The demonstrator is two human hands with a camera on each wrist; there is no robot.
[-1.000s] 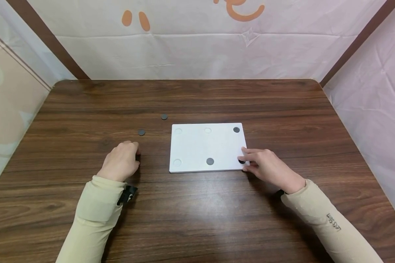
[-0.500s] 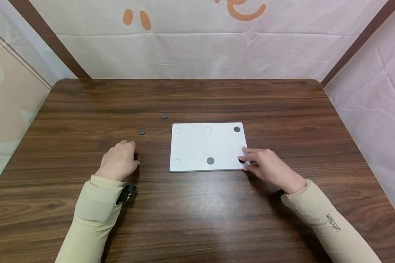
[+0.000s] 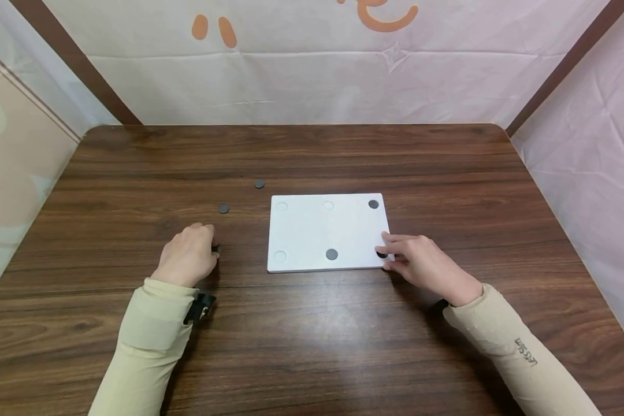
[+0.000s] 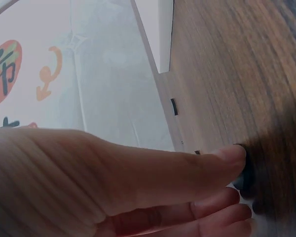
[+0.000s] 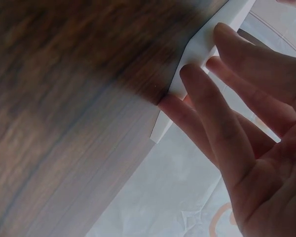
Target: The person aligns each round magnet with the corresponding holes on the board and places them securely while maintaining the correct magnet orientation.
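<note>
In the head view a white board [image 3: 312, 231] with round recesses lies on the table. Dark grey discs sit in three of its recesses: the far right disc [image 3: 373, 204], the near middle disc [image 3: 331, 254], and the near right disc [image 3: 382, 255], partly hidden by fingers. My right hand [image 3: 425, 267] touches the board's near right corner, its fingers fairly straight. Left of the board, my left hand [image 3: 187, 254] holds a dark disc [image 4: 242, 173] at the tabletop, pinched between thumb and fingers. Most of that disc is hidden.
Two loose dark discs lie beyond the left hand, a nearer disc [image 3: 223, 208] and a farther disc [image 3: 260, 184]. The wooden table [image 3: 312, 346] ends at a far edge against a printed white cloth [image 3: 312, 86]. More cloth hangs at both sides.
The left hand's fingers have shifted slightly in place; the dark edge between them showed more half a second ago. The right hand, the board and the other discs stay where they were.
</note>
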